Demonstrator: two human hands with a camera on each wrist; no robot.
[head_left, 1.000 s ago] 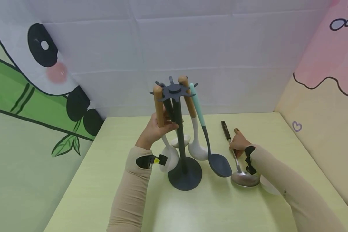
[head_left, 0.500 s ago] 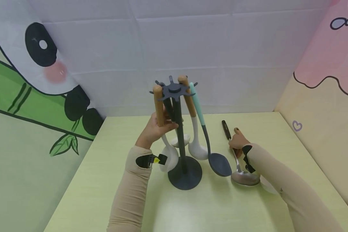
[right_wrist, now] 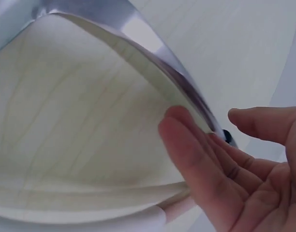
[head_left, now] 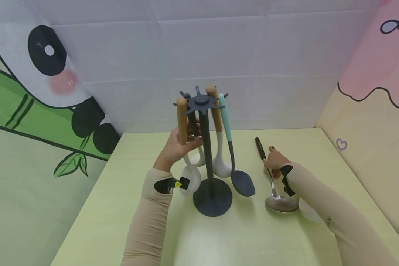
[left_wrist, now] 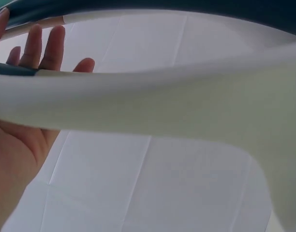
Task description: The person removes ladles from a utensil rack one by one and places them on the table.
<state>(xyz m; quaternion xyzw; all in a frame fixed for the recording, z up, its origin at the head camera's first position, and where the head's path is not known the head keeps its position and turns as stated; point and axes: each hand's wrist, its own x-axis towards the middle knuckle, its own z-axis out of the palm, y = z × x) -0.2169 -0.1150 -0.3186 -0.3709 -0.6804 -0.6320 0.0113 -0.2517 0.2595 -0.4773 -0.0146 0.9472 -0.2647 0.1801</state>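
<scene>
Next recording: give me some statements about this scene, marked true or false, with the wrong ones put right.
1. The rack stands upright on the table. True.
2. The steel ladle hangs on the rack. False: it lies on the table.
3. The left hand is at the rack. True.
4. The right hand is also at the rack. False: it is at the ladle.
5. The turquoise-handled utensil has a white head. False: its head is dark.
6. Wooden-handled utensils hang on the rack. True.
</scene>
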